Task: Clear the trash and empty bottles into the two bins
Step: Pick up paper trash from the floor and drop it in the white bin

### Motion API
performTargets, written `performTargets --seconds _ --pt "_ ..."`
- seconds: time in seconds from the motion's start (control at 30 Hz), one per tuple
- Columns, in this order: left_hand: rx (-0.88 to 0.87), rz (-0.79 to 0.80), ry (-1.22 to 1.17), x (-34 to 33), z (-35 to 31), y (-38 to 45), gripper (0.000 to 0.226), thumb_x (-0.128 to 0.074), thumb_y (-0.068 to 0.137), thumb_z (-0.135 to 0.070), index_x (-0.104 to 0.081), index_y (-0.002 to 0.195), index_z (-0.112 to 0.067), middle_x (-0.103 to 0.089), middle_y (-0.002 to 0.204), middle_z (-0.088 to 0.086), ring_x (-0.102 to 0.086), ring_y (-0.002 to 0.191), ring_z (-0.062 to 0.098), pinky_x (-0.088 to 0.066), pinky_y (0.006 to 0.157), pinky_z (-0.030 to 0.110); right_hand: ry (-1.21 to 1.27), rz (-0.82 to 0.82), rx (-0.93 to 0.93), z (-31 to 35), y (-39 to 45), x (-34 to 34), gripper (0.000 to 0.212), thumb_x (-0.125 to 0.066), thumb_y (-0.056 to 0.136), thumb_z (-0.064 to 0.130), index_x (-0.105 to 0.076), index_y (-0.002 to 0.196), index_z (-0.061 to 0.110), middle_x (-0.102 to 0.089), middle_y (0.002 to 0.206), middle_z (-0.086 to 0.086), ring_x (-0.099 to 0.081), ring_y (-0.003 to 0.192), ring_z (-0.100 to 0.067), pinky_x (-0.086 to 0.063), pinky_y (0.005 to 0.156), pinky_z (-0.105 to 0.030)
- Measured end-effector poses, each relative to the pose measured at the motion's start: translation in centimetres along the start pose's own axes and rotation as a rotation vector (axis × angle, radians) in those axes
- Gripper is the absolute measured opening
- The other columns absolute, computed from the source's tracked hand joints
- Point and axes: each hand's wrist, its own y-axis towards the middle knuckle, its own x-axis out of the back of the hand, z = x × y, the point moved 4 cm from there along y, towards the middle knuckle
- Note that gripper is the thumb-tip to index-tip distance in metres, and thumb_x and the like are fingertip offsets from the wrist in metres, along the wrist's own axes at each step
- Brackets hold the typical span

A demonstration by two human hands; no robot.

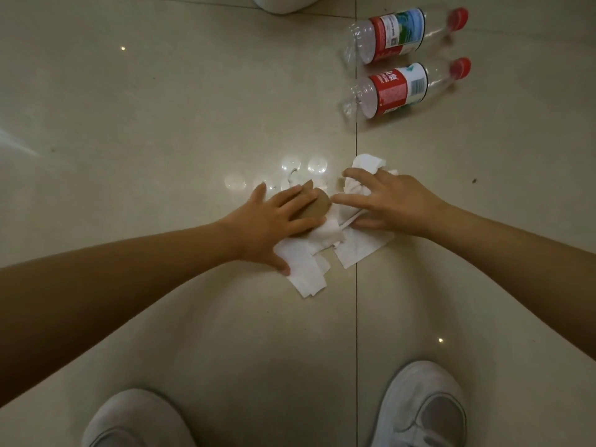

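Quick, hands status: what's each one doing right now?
Left hand: open, fingers spread, resting on the cardboard tube and tissue pile.
Right hand: open, fingers spread over the crumpled tissue.

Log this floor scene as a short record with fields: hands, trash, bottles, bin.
left hand: fingers spread over a brown cardboard tube
right hand: fingers spread on the crumpled tissue
flat tissues: on the floor under both hands
bottles: far bottle and near bottle lying side by side, red caps on
bin: only a white edge shows
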Motion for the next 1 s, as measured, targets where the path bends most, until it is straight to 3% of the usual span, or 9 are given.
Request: performTargets --seconds 0.1,0.2,0.27,0.33,0.43,0.53,0.7,0.83,1.0 --pt "-0.044 -0.188 0.023 0.4 0.5 0.2 0.057 -0.058 0.084 -0.054 -0.044 0.132 -0.026 -0.035 0.147 0.018 -0.043 0.127 0.037 -0.049 0.075 0.046 -0.03 -0.046 0.062 0.3 -0.2 -0.2 0.048 -0.071 0.08 0.038 -0.046 0.119 0.028 -0.051 0.128 -0.018 -0.061 0.082 -0.037 -0.05 0.054 -0.04" --pt "-0.077 -0.235 0.066 0.3 1.1 0.5 0.025 -0.045 0.09 -0.02 -0.055 0.113 -0.02 -0.051 0.128 0.023 -0.057 0.104 0.038 -0.05 0.06 0.041 -0.138 -0.092 0.067 0.5 -0.3 -0.4 0.04 -0.066 0.08 0.022 -0.046 0.115 0.024 -0.055 0.124 -0.02 -0.061 0.077 -0.037 -0.047 0.074 -0.056" --pt "-0.089 -0.282 0.115 0.5 1.4 0.6 0.028 -0.036 0.088 -0.008 -0.055 0.106 -0.018 -0.056 0.12 0.024 -0.059 0.095 0.036 -0.049 0.057 0.039 -0.191 -0.075 0.064 0.6 -0.5 -0.9 0.049 -0.064 0.076 0.017 -0.045 0.12 0.024 -0.053 0.126 -0.02 -0.061 0.085 -0.039 -0.033 0.091 -0.069" --pt "-0.1 -0.328 0.149 0.6 1.8 0.6 0.028 -0.039 0.087 -0.005 -0.056 0.105 -0.018 -0.058 0.118 0.022 -0.059 0.093 0.034 -0.049 0.063 0.041 -0.205 -0.057 0.05 0.6 -0.3 -1.1 0.058 -0.072 0.073 0.016 -0.043 0.122 0.025 -0.053 0.125 -0.02 -0.061 0.089 -0.039 -0.03 0.094 -0.07" --pt "-0.146 -0.338 0.079 0.5 2.2 0.3 0.029 -0.055 0.082 -0.001 -0.056 0.107 -0.016 -0.057 0.119 0.023 -0.059 0.096 0.038 -0.051 0.056 0.041 -0.116 -0.098 0.022 0.9 0.5 -0.8 0.061 -0.073 0.074 0.015 -0.043 0.125 0.027 -0.055 0.122 -0.019 -0.06 0.086 -0.037 -0.046 0.081 -0.055" --pt "-0.158 -0.354 0.03 0.4 2.4 -0.2 0.037 -0.065 0.078 0.0 -0.054 0.11 -0.016 -0.055 0.124 0.023 -0.059 0.102 0.04 -0.05 0.043 0.037 -0.079 -0.119 0.054 1.8 1.1 -0.5 0.056 -0.07 0.072 0.013 -0.05 0.124 0.024 -0.056 0.116 -0.018 -0.057 0.087 -0.037 -0.049 0.069 -0.046" --pt "-0.213 -0.353 0.028 0.7 3.3 -1.0 0.048 -0.066 0.074 0.005 -0.05 0.115 -0.015 -0.053 0.13 0.024 -0.061 0.101 0.04 -0.049 0.04 0.036 -0.088 -0.092 0.058 1.7 2.2 -0.5 0.041 -0.079 0.061 0.001 -0.057 0.093 0.013 -0.056 0.09 -0.013 -0.054 0.069 -0.031 -0.035 0.045 -0.028" --pt "-0.178 -0.378 0.005 2.7 5.0 -2.1 0.061 -0.069 0.068 0.011 -0.047 0.118 -0.016 -0.052 0.132 0.023 -0.063 0.101 0.04 -0.051 0.043 0.037 -0.031 -0.243 -0.004 0.0 2.5 1.6 0.024 -0.076 0.068 0.003 -0.064 0.088 0.01 -0.058 0.084 -0.013 -0.054 0.063 -0.03 -0.033 0.042 -0.024" --pt "-0.003 -0.428 0.037 6.2 8.1 -2.7 0.061 -0.072 0.071 0.003 -0.045 0.122 -0.019 -0.049 0.136 0.022 -0.061 0.104 0.038 -0.051 0.047 0.033 0.037 -0.375 0.05 -2.9 4.2 7.7 0.019 -0.072 0.079 0.013 -0.067 0.097 0.011 -0.061 0.09 -0.013 -0.059 0.067 -0.027 -0.047 0.045 -0.03"
